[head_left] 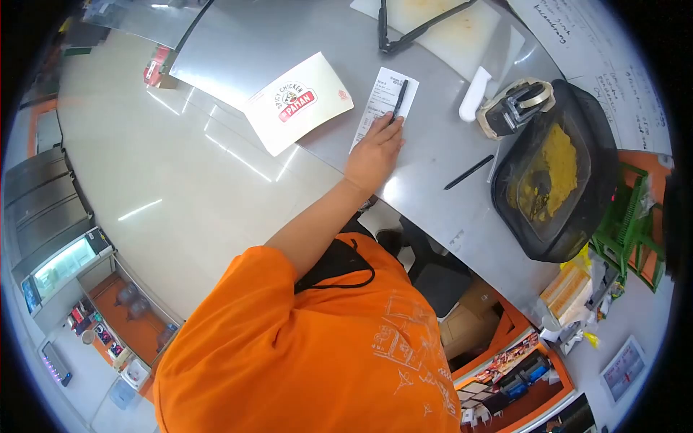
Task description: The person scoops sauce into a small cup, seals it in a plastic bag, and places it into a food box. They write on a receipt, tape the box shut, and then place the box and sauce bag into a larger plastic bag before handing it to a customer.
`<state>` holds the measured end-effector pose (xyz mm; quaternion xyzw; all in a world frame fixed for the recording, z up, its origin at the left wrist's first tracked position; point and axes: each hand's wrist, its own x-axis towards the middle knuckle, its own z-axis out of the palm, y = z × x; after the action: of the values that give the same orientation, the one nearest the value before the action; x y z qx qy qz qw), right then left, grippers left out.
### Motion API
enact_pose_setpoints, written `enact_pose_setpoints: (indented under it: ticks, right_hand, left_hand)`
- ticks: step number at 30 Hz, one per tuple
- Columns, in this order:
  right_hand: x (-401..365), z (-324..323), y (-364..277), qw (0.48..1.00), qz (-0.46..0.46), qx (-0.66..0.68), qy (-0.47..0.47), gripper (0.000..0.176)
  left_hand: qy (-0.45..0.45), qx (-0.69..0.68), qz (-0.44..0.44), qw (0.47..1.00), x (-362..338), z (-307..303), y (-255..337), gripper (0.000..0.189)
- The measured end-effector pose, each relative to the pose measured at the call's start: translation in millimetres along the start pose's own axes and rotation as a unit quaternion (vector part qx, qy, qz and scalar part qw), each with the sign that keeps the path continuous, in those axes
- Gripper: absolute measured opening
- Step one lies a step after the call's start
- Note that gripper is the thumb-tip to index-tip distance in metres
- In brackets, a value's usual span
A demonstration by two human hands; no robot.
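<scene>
The left hand (375,153) reaches out over the counter (433,195) and rests on the near end of the receipt (379,101). Its fingertips meet the lower end of the pen (399,97), which lies up along the paper (a real grip on it cannot be made out). The right hand is out of sight. A printed card (299,101) lies just left of the receipt.
</scene>
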<state>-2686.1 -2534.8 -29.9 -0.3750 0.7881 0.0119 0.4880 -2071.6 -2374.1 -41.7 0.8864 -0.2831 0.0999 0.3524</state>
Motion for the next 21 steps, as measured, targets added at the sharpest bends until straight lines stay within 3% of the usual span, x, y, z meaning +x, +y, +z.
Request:
enact_pose_setpoints:
  ticks: [8, 10, 11, 12, 13, 14, 15, 17, 18, 20, 21]
  right_hand:
    - [-17.1, 2.0, 16.4, 0.999, -0.008, -0.04, -0.007, 0.037]
    - [-11.7, 15.6, 11.2, 0.996, -0.048, -0.072, -0.033, 0.035]
    - [0.5, 23.0, 9.1, 0.978, -0.14, -0.138, -0.067, 0.035]
    - [-16.7, 55.3, -15.8, 0.786, -0.528, -0.312, -0.079, 0.034]
    - [-37.2, 78.9, -54.4, 0.945, -0.252, -0.193, -0.08, 0.027]
    - [-56.3, 118.1, -90.9, 0.893, -0.392, -0.204, -0.08, 0.029]
    - [-81.2, 156.8, -139.7, 0.844, -0.481, -0.193, -0.138, 0.031]
    - [-172.4, 223.9, -237.0, 0.751, -0.592, -0.204, -0.209, 0.031]
    - [-198.9, 252.9, -263.7, 0.72, -0.607, -0.225, -0.248, 0.032]
    - [-245.6, 310.5, -302.1, 0.665, -0.608, -0.301, -0.313, 0.029]
    - [-230.3, 357.9, -296.9, 0.585, -0.701, -0.289, -0.29, 0.025]
  left_hand:
    - [0.0, -0.014, 0.006, 1.0, 3.6, -1.0, 0.1, 0.025]
    - [-0.012, -0.039, -0.013, 0.999, -0.2, -2.3, -0.5, 0.025]
    - [-0.02, -0.062, -0.03, 0.997, 2.1, -0.9, 0.4, 0.026]
    - [-0.025, -0.05, -0.032, 0.998, 1.8, -0.3, 1.5, 0.026]
    - [-0.031, -0.043, -0.028, 0.998, 0.9, -0.1, -0.1, 0.027]
    - [-0.026, -0.037, -0.008, 0.999, 0.5, 3.4, -4.7, 0.027]
    - [-0.022, -0.026, 0.005, 0.999, -1.6, 5.1, -5.8, 0.027]
    - [-0.014, 0.011, 0.053, 0.998, 3.4, -5.1, 7.0, 0.027]
    - [-0.008, 0.07, 0.082, 0.994, 0.3, -18.6, 4.7, 0.028]
    - [-0.08, 0.103, 0.093, 0.987, -13.3, -25.4, -19.2, 0.031]
    - [0.035, -0.104, 0.061, 0.992, -28.1, -51.9, -9.4, 0.034]
